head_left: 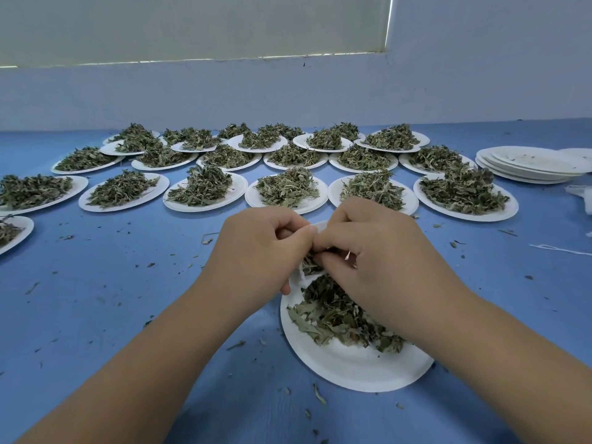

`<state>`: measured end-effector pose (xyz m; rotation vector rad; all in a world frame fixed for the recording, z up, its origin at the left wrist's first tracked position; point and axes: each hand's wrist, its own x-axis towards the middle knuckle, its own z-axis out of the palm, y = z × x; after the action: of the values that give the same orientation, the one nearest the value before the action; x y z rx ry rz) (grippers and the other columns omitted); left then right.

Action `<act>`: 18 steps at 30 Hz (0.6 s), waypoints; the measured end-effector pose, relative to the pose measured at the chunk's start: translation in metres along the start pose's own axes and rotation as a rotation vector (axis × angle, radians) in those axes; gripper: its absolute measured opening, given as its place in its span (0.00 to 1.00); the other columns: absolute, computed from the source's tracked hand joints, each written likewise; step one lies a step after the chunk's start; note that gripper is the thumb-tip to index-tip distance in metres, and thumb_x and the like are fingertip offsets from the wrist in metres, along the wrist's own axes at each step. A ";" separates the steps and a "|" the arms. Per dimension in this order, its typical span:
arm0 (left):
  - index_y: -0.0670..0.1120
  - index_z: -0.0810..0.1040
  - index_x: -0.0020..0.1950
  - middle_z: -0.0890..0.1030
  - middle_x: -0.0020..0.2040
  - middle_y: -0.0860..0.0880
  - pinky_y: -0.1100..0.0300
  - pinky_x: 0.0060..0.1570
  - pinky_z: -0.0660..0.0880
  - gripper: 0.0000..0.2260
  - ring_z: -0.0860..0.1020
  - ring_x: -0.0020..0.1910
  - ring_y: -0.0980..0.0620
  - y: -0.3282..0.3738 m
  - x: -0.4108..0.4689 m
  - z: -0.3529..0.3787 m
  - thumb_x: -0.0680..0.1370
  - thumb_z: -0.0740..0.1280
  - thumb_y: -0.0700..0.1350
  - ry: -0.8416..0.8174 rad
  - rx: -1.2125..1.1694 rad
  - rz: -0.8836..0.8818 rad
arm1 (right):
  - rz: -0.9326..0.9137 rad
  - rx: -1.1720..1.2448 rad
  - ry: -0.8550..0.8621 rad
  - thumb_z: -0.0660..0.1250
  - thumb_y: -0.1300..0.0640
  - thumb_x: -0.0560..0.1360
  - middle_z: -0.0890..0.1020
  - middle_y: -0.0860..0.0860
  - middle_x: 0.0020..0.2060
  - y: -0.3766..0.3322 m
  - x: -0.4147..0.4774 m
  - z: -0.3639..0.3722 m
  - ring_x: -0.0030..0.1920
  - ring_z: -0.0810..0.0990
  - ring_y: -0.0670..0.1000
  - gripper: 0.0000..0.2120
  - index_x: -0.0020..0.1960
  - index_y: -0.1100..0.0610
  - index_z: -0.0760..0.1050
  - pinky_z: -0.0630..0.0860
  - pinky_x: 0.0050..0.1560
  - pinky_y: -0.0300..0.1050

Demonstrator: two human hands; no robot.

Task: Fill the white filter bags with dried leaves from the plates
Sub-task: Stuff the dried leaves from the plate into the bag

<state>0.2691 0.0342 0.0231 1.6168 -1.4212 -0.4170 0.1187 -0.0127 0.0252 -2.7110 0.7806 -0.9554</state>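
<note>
A white paper plate (349,366) with a heap of dried leaves (333,315) lies on the blue table right in front of me. Above its far edge both hands meet around a small white filter bag (304,273), mostly hidden by the fingers. My left hand (256,248) grips the bag's left side with curled fingers. My right hand (371,251) pinches dried leaves at the bag's mouth, and a white strip of the bag shows above the thumbs.
Several white plates (205,193) heaped with dried leaves stand in rows across the far table. A stack of empty plates (531,165) sits at the far right, with white bags (583,197) and a white string (560,249) near the right edge. Leaf crumbs litter the table.
</note>
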 end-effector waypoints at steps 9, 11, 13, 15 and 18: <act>0.48 0.82 0.34 0.77 0.27 0.42 0.70 0.25 0.68 0.10 0.76 0.20 0.51 -0.001 0.001 -0.004 0.76 0.68 0.42 -0.001 -0.025 0.003 | -0.097 0.000 -0.070 0.68 0.64 0.74 0.81 0.51 0.38 -0.006 -0.002 -0.005 0.41 0.77 0.54 0.04 0.43 0.58 0.81 0.75 0.41 0.54; 0.47 0.82 0.35 0.77 0.27 0.41 0.70 0.26 0.69 0.10 0.76 0.20 0.51 -0.001 0.002 -0.004 0.76 0.68 0.43 -0.001 -0.025 0.011 | -0.128 -0.061 -0.167 0.65 0.64 0.76 0.82 0.53 0.40 -0.007 0.000 -0.005 0.44 0.77 0.56 0.07 0.45 0.59 0.82 0.74 0.44 0.54; 0.48 0.82 0.35 0.78 0.26 0.44 0.70 0.26 0.68 0.10 0.76 0.20 0.51 -0.001 0.002 -0.004 0.76 0.68 0.44 -0.002 -0.022 0.007 | -0.130 -0.075 -0.207 0.63 0.66 0.76 0.81 0.53 0.42 -0.006 0.002 -0.002 0.46 0.76 0.56 0.08 0.47 0.59 0.81 0.73 0.46 0.54; 0.47 0.82 0.35 0.78 0.25 0.45 0.70 0.26 0.68 0.10 0.76 0.19 0.51 -0.001 0.002 -0.005 0.76 0.68 0.44 0.000 -0.023 0.003 | -0.120 -0.019 -0.129 0.66 0.67 0.74 0.80 0.53 0.42 -0.004 0.001 -0.001 0.44 0.77 0.56 0.07 0.46 0.59 0.81 0.75 0.43 0.55; 0.47 0.82 0.35 0.77 0.27 0.41 0.68 0.26 0.69 0.09 0.76 0.20 0.51 -0.001 0.002 -0.007 0.76 0.68 0.44 -0.011 -0.036 0.009 | -0.133 0.023 0.076 0.70 0.68 0.71 0.78 0.54 0.40 0.000 -0.001 0.000 0.37 0.76 0.56 0.04 0.40 0.60 0.78 0.75 0.35 0.53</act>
<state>0.2749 0.0351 0.0266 1.5812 -1.4206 -0.4444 0.1181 -0.0118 0.0249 -2.7491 0.6043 -1.0946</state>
